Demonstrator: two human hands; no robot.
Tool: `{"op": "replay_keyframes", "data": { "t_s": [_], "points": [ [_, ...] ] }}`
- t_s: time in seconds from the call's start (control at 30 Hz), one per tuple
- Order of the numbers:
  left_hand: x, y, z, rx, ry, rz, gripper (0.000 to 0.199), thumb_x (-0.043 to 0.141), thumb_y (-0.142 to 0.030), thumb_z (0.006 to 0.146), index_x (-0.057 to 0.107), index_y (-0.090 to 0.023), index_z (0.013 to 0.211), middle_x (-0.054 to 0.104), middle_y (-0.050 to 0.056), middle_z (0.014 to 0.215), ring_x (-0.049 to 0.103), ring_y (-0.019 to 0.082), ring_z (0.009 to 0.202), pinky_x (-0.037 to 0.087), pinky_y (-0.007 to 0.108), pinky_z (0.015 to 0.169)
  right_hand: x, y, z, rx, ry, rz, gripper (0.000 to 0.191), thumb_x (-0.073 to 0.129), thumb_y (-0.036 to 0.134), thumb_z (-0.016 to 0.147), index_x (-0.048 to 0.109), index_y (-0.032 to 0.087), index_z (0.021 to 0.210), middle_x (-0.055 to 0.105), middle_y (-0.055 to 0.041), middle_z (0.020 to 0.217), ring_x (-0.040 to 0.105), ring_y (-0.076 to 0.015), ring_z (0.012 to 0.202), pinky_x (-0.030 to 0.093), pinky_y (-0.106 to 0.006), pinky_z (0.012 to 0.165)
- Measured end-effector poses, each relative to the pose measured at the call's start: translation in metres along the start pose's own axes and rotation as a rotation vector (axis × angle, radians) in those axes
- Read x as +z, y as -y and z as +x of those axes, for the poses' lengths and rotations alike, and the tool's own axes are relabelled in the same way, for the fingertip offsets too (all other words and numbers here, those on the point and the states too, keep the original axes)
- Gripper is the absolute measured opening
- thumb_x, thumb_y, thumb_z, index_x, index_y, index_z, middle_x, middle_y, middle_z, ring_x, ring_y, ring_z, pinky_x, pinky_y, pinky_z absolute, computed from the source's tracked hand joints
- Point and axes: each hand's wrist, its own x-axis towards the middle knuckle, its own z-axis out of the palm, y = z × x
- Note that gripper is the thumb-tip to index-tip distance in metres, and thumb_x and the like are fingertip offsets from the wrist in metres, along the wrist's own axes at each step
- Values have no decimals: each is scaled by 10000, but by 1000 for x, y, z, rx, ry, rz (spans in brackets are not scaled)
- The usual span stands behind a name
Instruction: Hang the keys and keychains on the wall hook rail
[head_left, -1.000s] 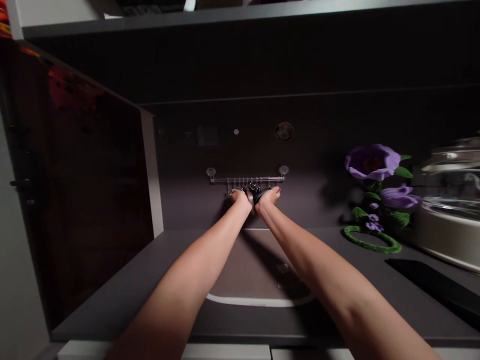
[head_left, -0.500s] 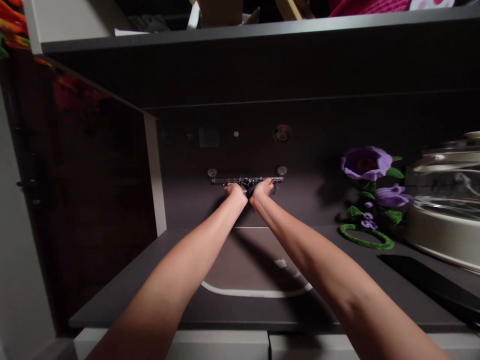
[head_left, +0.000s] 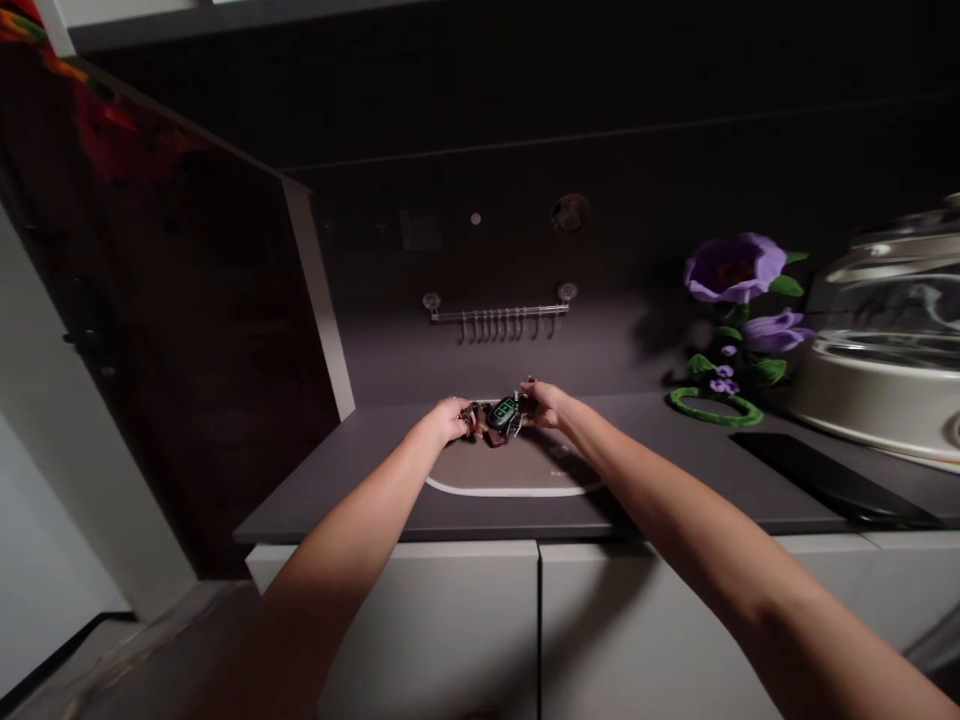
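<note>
Between my hands, low over the brown mat (head_left: 495, 470) on the counter, is a bunch of keys (head_left: 480, 424) with a black car key fob (head_left: 504, 411) showing green button marks. My left hand (head_left: 452, 418) is closed on the left end of the bunch. On the right end, the fingers of my right hand (head_left: 546, 404) are closed too. Small key parts near both sets of fingertips are hard to tell apart. Above and behind them, a clear rail (head_left: 499, 314) with several small hooks is fixed to the wall by two round mounts.
Purple fabric flowers (head_left: 735, 270) and a green ring (head_left: 716, 408) stand on the right of the counter. Beyond is a cream appliance with a clear cover (head_left: 900, 370); a flat black object (head_left: 825, 478) lies before it. A shelf overhangs above, and white cupboards (head_left: 450, 620) are below.
Both hands have come down and away from the hook rail with the keys, and have moved apart. The rail's hooks now show. The view has shifted so more of the cupboards below appears.
</note>
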Motion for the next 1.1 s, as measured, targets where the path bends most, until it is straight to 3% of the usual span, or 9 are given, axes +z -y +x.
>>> {"op": "replay_keyframes", "data": {
  "t_s": [0.07,0.17,0.27,0.4,0.63,0.77,0.9,1.0,1.1],
  "points": [
    [-11,2,-7,-7,-57,36,143,517,-67,764,444,-173,704,470,-27,553,491,105,448,479,305,510,-14,-1,-9,131,-48,48,131,428,218,821,454,201,693,462,23,495,492,-141,500,474,-331,591],
    [-23,1,-16,58,-64,176,129,593,-129,742,484,-166,683,494,-21,551,509,95,490,461,250,548,-35,-7,-18,-17,-167,-57,126,501,239,778,518,184,666,515,4,539,483,-131,521,440,-284,588],
    [-33,-3,-25,173,-13,369,96,629,-184,719,560,-152,659,550,5,562,504,90,504,438,222,574,-53,-18,-23,-72,-139,-225,224,536,339,760,571,158,632,559,-23,571,479,-129,539,410,-270,593],
    [-43,-6,-31,251,-86,490,100,643,-78,643,608,-158,692,599,14,595,529,109,539,448,249,658,-69,-29,-24,-118,-237,-518,213,578,339,718,591,146,630,584,-37,593,495,-141,565,398,-279,622],
    [-55,-5,-23,345,-209,524,182,609,5,589,586,-173,559,593,28,595,581,173,749,417,286,822,-70,-33,-19,-264,-295,-1033,280,539,362,770,635,114,857,641,-163,899,590,-237,850,412,-309,749],
    [-57,-4,-22,361,-256,511,180,616,0,592,578,-174,566,597,34,634,574,180,797,399,280,836,-67,-36,-22,-327,-309,-1062,327,490,389,805,660,122,890,625,-170,954,533,-266,1013,383,-357,883],
    [-51,-8,-33,429,-276,512,178,655,-34,601,583,-180,674,596,20,676,551,145,678,422,267,740,-57,-30,-38,-487,-379,-930,276,516,319,787,662,134,930,581,-158,1050,494,-257,1057,337,-380,963],
    [-43,-14,-49,480,-136,492,143,702,-141,629,570,-176,672,553,-6,613,493,99,557,407,230,620,-37,-20,-57,-551,-214,-692,214,573,321,747,660,163,864,614,-104,963,541,-216,934,390,-357,897],
    [-35,-19,-67,382,187,418,313,690,-368,672,488,-168,540,434,-32,464,380,64,431,364,217,517,-13,-10,-76,-335,173,-342,358,543,503,745,627,158,691,601,-53,642,536,-153,616,449,-300,649]
  ]
}}
